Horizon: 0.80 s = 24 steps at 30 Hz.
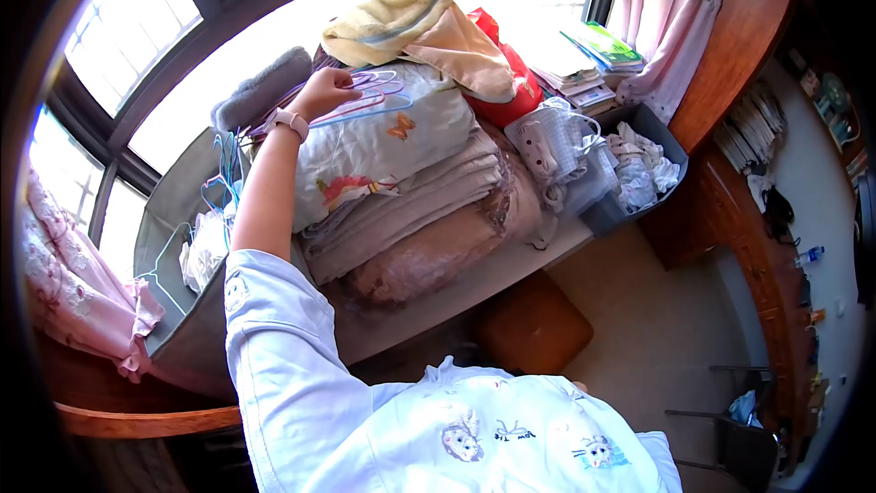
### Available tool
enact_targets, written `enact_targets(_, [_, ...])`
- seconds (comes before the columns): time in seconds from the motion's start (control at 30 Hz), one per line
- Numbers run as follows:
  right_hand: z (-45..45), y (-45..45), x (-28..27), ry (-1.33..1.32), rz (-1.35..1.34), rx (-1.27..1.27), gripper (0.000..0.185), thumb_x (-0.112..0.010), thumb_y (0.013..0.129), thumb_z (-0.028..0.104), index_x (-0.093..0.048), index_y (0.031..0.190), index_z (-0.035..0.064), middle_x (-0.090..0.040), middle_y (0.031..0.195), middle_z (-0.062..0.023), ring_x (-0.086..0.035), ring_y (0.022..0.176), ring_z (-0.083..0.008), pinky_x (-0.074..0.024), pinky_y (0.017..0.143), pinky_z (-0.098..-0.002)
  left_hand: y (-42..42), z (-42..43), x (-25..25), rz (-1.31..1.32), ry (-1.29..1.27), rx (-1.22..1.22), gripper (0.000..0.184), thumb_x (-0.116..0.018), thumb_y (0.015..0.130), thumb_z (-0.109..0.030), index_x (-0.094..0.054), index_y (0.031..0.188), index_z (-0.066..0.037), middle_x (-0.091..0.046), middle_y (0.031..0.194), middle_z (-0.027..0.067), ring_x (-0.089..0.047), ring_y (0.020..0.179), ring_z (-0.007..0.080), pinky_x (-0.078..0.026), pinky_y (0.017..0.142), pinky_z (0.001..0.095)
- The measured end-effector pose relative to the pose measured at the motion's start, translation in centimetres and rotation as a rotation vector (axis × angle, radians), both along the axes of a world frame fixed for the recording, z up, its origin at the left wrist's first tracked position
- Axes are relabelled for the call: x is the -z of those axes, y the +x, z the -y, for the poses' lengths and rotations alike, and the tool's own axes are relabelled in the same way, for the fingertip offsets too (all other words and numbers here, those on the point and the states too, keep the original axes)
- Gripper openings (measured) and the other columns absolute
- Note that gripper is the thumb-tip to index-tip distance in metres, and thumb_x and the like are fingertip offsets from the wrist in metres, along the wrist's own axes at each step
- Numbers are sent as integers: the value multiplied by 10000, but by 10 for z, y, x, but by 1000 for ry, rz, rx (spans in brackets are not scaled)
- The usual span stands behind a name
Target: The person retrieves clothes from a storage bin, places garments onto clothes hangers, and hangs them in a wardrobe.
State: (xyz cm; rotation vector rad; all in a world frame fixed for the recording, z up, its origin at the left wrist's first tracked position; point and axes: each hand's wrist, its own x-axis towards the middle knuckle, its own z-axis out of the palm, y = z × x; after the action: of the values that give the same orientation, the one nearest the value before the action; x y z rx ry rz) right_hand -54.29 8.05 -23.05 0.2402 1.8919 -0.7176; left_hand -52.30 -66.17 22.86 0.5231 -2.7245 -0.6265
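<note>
My left hand (326, 94) reaches forward over a pile of folded bedding, a pale watch on its wrist. Its fingers are closed round several thin clothes hangers (372, 110) in pink, blue and purple. Beneath them lies a white quilt (401, 132) with butterfly and flower prints, on top of folded beige cloth (429, 201). A yellow and peach blanket (401, 27) rests just beyond the hangers. More blue hangers (222, 178) stick out of a grey fabric bin (173, 192) left of my forearm. My right hand is out of sight.
A grey rolled item (263, 89) leans by the window. To the right stand a red bag (520, 82), stacked books (602, 47) and a dark grey box (671, 141) of crumpled cloth. Below the ledge sits a brown stool (534, 324); a chair (744, 443) is at lower right.
</note>
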Motion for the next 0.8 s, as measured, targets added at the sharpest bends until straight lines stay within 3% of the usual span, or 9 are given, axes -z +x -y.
enact_targets(0.07, [11,-5,2,-19,-5,3,132,-491,787,125,-533,880,41,-554,707,-106,-550,578,-215,-450,483,-335,1,4,-3,12,-67,-34,410,-656,722,-378,-554,625,7,-504,566,48,-435,546,117,-362,529,296])
enact_targets(0.13, [22,-10,4,-41,-17,2,123,-489,790,123,-536,869,41,-557,689,-102,-549,568,-209,-449,476,-331,5,-6,-12,27,29,-13,453,-609,782,-408,-529,545,-30,-351,492,-28,-299,491,70,-241,466,269])
enact_targets(0.23, [47,-27,6,-99,-53,0,113,-486,794,120,-540,853,41,-562,663,-95,-548,553,-201,-447,465,-326,20,-8,-38,44,-14,-106,526,-519,830,-472,-502,520,-48,-337,475,-29,-298,477,71,-226,457,269])
enact_targets(0.27, [61,-37,5,-131,-77,-3,110,-485,795,119,-542,848,41,-564,654,-92,-547,548,-198,-446,461,-324,24,2,-41,-139,120,-83,636,-498,786,-580,-460,424,-58,-373,403,4,-338,406,114,-303,467,295])
enact_targets(0.37, [117,-76,-32,-218,-155,89,73,-475,805,108,-515,784,50,-539,588,-71,-516,499,-155,-412,411,-283,40,13,-64,-468,94,-132,610,-525,809,-522,-298,421,-109,-240,429,-62,-179,422,60,-169,408,280])
enact_targets(0.6, [300,-133,-197,-950,-467,-114,79,-524,836,92,-520,860,17,-523,684,-20,-487,616,-83,-396,549,-216,60,-55,-96,-818,-363,85,395,-525,828,-230,-371,537,-13,-267,495,-26,-257,473,79,-185,436,258])
enact_targets(0.67, [350,-119,-269,-1267,-289,-163,160,-540,846,126,-510,956,14,-557,803,-38,-515,714,-82,-412,618,-200,61,-82,-91,-752,-623,165,377,-703,634,-331,-480,533,-45,-382,484,49,-388,429,200,-329,416,283])
enact_targets(0.73, [384,-92,-347,-1410,-140,-239,376,-495,881,283,-481,1136,7,-568,997,-97,-544,904,-133,-437,788,-245,58,-122,-80,-784,-983,412,435,-735,573,-447,-464,534,-109,-398,533,17,-429,456,188,-355,424,289])
enact_targets(0.8, [407,-68,-401,-1657,418,-236,505,-468,886,362,-364,1243,20,-556,1064,-147,-551,949,-182,-444,825,-303,60,-164,-50,-620,-965,698,476,-742,513,-501,-480,602,-114,-418,585,6,-435,496,172,-351,447,280])
